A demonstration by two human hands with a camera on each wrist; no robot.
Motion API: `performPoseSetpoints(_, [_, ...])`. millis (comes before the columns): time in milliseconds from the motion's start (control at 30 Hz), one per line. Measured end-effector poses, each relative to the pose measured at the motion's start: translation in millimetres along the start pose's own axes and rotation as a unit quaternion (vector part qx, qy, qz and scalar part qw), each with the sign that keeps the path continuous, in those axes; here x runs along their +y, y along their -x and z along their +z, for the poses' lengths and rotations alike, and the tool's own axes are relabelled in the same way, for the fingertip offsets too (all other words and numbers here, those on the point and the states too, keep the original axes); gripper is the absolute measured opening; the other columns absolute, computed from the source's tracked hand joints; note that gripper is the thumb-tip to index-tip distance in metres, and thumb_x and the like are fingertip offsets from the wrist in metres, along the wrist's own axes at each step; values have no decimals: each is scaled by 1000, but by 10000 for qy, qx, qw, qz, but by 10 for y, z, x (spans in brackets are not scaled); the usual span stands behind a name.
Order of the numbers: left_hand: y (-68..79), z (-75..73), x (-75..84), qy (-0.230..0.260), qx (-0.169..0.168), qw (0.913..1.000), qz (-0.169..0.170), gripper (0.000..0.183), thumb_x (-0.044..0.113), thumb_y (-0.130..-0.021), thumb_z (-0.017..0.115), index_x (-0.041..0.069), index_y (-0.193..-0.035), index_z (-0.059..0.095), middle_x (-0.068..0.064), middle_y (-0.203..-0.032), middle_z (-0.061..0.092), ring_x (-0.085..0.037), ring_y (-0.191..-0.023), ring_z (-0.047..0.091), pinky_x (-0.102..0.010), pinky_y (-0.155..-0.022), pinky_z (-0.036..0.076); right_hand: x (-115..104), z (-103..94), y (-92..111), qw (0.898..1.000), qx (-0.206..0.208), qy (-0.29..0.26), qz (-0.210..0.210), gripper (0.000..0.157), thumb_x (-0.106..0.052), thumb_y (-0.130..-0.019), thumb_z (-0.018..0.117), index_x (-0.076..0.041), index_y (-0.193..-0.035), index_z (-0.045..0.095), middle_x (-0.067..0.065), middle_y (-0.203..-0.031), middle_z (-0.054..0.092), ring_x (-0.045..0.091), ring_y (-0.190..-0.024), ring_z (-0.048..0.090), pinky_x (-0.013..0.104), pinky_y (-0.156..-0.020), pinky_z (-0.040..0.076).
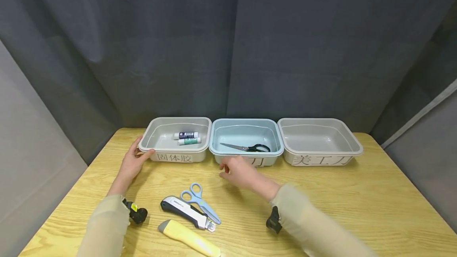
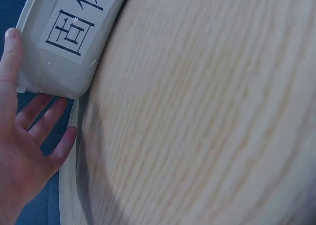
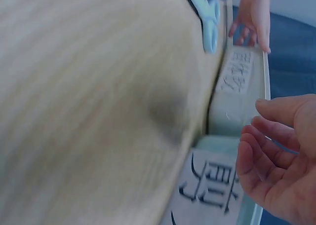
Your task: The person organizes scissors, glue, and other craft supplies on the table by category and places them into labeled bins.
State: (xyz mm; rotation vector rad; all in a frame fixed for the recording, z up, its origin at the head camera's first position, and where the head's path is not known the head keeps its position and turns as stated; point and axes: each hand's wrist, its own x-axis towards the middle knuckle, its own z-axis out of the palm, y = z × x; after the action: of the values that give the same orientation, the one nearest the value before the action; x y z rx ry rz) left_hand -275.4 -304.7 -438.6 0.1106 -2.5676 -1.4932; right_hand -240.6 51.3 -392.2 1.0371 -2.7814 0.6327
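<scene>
My left hand [image 1: 133, 162] rests at the left end of a light grey bin [image 1: 148, 140], its thumb at the front rim and its fingers spread along the side. Two glue sticks lie in that bin, one dark blue [image 1: 186, 135], one green [image 1: 189, 141]. My right hand [image 1: 240, 171], empty with loosely curled fingers, hovers in front of a light blue bin [image 1: 244, 122], covering part of its label. Inside the blue bin is a pair of black-handled scissors [image 1: 246, 147]. Nearer on the table lie blue scissors [image 1: 198, 199], a black-and-white utility knife [image 1: 183, 210] and a yellow utility knife [image 1: 189, 237].
To the right a second grey bin [image 1: 321, 142] stands in line with the others, a printed label on its front. The bins stand along the back edge of the wooden table [image 1: 375, 205], close before a dark curtain [image 1: 228, 50]. Grey panels flank both sides.
</scene>
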Motion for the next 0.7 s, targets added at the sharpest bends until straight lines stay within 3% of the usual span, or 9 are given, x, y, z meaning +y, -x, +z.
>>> performPoseSetpoints(467, [5,-7,-3,-41,-6,10000,-56,82,44,-85,58,20,-148,10,-21,-143,31,-35,-119,40,-46,-98,35,-263,302,64,9945,-997,-208,-246,23,-29,-78,69,-9,-89,64,-8,-64,53,2,-58,45,16,-56,39])
performPoseSetpoints(700, [3,11,6,23,-17,10000,-16,81,42,-86,58,18,-148,11,-20,-144,29,-35,-119,41,-45,-97,36,-325,401,95,9897,-1367,159,-387,32,-40,-71,74,-14,-87,64,-10,-68,49,3,-62,43,15,-55,35])
